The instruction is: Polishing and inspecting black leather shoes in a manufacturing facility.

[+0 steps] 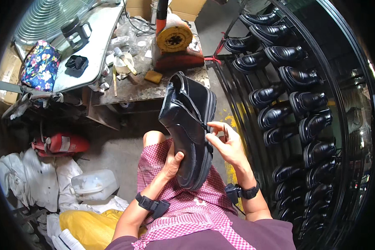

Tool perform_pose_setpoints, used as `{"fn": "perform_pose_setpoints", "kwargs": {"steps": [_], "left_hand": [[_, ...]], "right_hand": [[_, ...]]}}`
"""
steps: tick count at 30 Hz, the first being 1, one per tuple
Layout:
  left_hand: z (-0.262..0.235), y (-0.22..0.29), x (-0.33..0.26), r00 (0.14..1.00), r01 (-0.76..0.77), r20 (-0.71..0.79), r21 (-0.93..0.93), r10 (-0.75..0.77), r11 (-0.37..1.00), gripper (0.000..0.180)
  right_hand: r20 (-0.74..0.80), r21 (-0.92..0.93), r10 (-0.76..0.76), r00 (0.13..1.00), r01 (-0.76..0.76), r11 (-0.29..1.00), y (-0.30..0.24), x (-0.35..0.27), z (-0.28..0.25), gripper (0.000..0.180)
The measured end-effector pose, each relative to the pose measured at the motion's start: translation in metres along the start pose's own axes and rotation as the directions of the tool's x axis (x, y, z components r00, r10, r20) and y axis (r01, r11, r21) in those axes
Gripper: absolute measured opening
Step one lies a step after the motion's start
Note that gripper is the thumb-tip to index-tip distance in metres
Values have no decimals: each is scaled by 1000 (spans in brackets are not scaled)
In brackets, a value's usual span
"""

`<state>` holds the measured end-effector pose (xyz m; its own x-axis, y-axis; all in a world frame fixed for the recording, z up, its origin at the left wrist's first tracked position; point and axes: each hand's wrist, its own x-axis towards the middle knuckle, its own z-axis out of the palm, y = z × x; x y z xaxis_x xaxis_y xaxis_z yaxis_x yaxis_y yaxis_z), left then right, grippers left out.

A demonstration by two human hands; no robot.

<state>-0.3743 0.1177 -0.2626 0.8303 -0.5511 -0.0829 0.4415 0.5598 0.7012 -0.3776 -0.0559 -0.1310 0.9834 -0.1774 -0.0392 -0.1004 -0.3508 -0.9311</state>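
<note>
A black leather shoe with a thick black sole stands on end over my lap, its toe down on my red-and-white checked apron. My left hand grips the toe end from below. My right hand rests against the sole's edge at mid-length, fingertips pinching there; what it pinches is too small to tell. Both wrists wear black bands.
A curved rack of several finished black shoes fills the right. Ahead stands a cluttered workbench with a red-and-yellow machine. On the left floor lie a red extinguisher, a white jug and a yellow bag.
</note>
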Motion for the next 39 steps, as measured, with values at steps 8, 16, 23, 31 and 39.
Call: {"fn": "perform_pose_setpoints", "kwargs": {"steps": [8,16,23,31,39], "left_hand": [[3,18,-8,999,1,-33,372,12,928,107],[12,37,0,1000,2,3,548,-5,836,103],[28,52,14,994,-110,93,722,62,683,94],[22,53,5,994,-84,109,849,-17,521,93],[7,43,-35,991,-26,-47,850,126,526,96]], "right_hand": [[339,159,302,891,-370,915,4,9,-19,14],[486,572,306,818,-563,596,21,5,-30,18],[396,656,296,869,-493,572,14,5,-43,17],[237,650,237,942,-335,682,-3,2,-60,17],[33,496,334,942,-305,813,8,-2,-64,34]]}}
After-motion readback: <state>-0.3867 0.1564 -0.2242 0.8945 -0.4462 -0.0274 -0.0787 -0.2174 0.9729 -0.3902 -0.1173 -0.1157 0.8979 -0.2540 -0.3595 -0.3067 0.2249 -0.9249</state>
